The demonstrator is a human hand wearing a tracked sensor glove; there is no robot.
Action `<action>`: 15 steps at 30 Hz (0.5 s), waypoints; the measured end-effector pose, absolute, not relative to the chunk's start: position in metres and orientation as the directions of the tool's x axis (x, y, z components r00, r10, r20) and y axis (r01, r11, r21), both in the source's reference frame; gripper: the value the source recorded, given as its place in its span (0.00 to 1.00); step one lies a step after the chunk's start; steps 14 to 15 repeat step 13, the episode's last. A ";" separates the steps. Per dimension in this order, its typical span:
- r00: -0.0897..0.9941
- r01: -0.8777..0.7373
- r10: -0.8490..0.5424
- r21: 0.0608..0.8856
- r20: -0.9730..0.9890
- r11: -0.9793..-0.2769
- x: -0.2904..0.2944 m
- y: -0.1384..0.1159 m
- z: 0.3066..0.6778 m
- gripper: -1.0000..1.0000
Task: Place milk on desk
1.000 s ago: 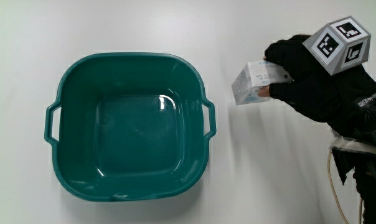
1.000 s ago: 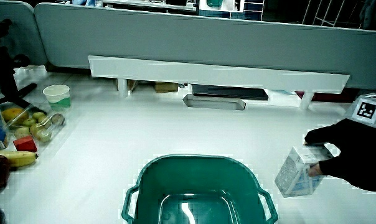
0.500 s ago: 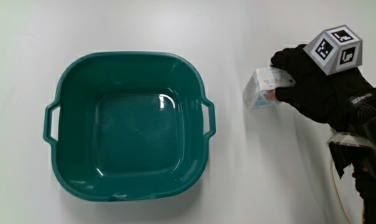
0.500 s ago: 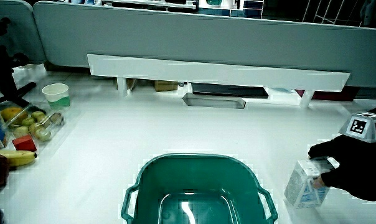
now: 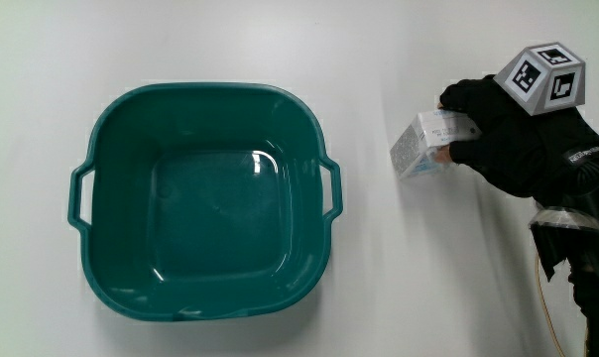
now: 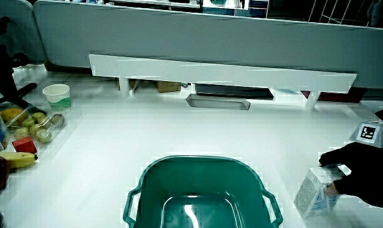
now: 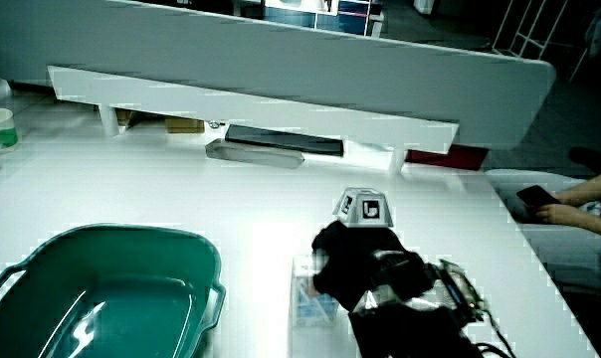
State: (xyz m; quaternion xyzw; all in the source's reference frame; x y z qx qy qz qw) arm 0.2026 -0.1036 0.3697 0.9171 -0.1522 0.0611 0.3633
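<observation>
While the hand (image 5: 508,139) keeps its fingers clamped on the milk carton (image 5: 421,147), the carton stands on the bare white table (image 5: 419,278) beside the green basin (image 5: 205,203), apart from its rim and handle

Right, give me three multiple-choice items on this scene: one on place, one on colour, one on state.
1. Where is the milk carton?
A. in the tub
B. on the table beside the tub
C. on the shelf

2. What colour is the tub?
A. teal
B. red
C. yellow

3. What is the hand doing?
A. resting open on the table
B. gripping the tub's handle
C. grasping the carton

Key: 1 B, the carton sits outside the tub's rim; 2 A, its walls are teal; 3 C, the fingers wrap the carton's top in a side view.
</observation>
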 end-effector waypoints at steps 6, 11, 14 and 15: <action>0.951 -0.308 -0.246 0.663 0.188 -0.683 0.202 -0.101 0.371 0.41; 0.952 -0.295 -0.282 0.615 0.122 -0.731 0.195 -0.091 0.359 0.25; 0.928 -0.354 -0.357 0.555 0.107 -0.753 0.176 -0.080 0.335 0.19; 0.928 -0.354 -0.357 0.555 0.107 -0.753 0.176 -0.080 0.335 0.19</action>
